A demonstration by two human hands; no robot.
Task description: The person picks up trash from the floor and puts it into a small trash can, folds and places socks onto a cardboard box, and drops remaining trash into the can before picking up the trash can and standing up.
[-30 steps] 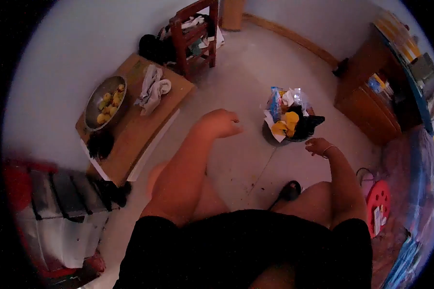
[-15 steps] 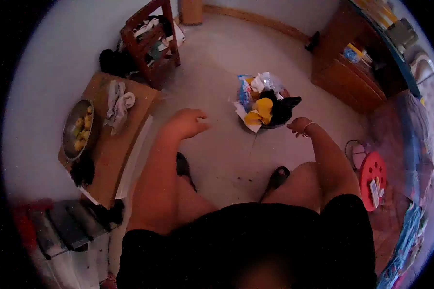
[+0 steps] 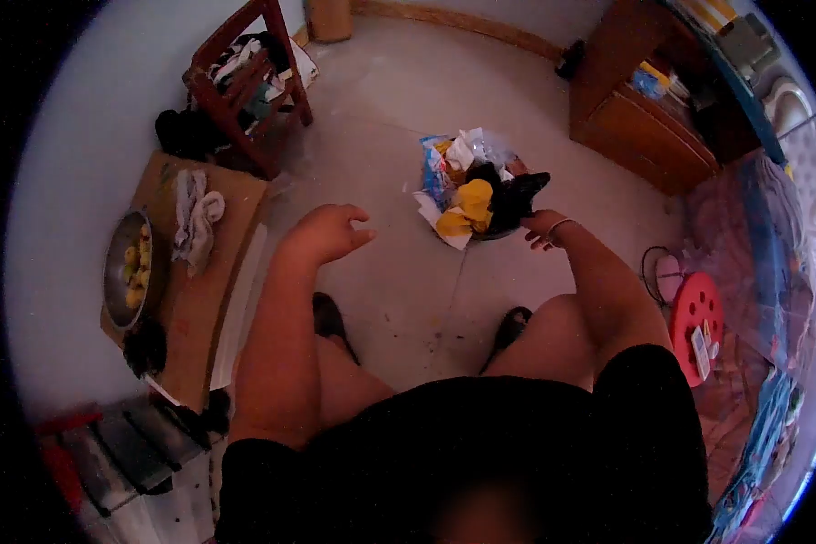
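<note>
A round waste bin (image 3: 500,236) stands on the floor ahead, heaped with rubbish. In it I see yellow pieces (image 3: 467,207), white paper (image 3: 462,150), a blue-and-white wrapper (image 3: 434,172) and a black plastic bag (image 3: 517,201). My right hand (image 3: 548,227), with a band at the wrist, is at the bag's near right edge. Its fingers look apart, and whether they touch the bag is unclear. To the left of the bin, my left hand (image 3: 329,232) hangs above the floor, empty, with thumb and fingers apart.
At left, a low table (image 3: 231,258) bears a metal pan (image 3: 118,281) with yellowish pieces and a crumpled cloth (image 3: 195,222). A wooden chair (image 3: 245,86) stands behind it. A wooden cabinet (image 3: 635,127) and a red stool (image 3: 696,317) are at right.
My right hand has moved left relative to the bin, up to the black bag's edge. My left hand stays empty, its fingers a little more spread. The whole view has shifted slightly.
</note>
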